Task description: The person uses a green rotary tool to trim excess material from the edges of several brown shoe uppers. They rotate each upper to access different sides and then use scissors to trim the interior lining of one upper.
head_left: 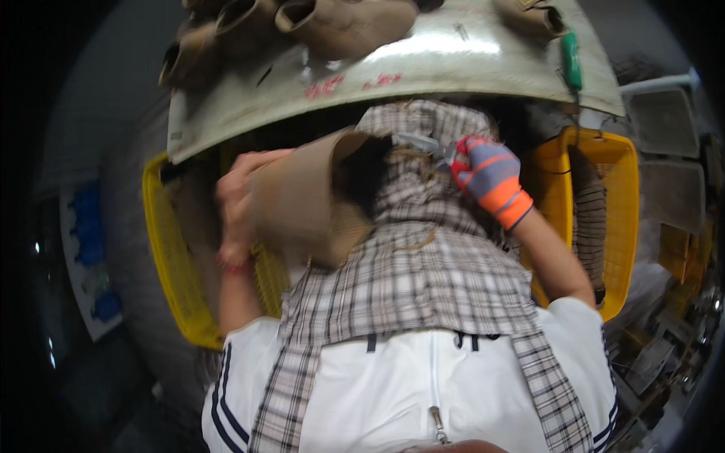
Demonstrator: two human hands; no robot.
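My left hand (239, 187), bare and with a red band at the wrist, is closed round the far left side of a tan boot (291, 196). The boot lies tilted above my lap, its wide dark opening facing right; motion blurs it. Just right of that opening, my right hand (489, 172) wears a grey, orange and red glove. Its fingers are wrapped round a metal bladed tool (420, 143), whose blade points left toward the boot's opening. Blur hides the exact kind of tool. A checked apron (408, 283) covers my lap beneath both hands.
A pale worktable (453, 72) with a curved edge stands ahead, with several tan boots (347, 26) at its back left. A green-handled tool (571, 62) lies by its right edge. Yellow baskets flank me, left (161, 257) and right (628, 226), holding boots.
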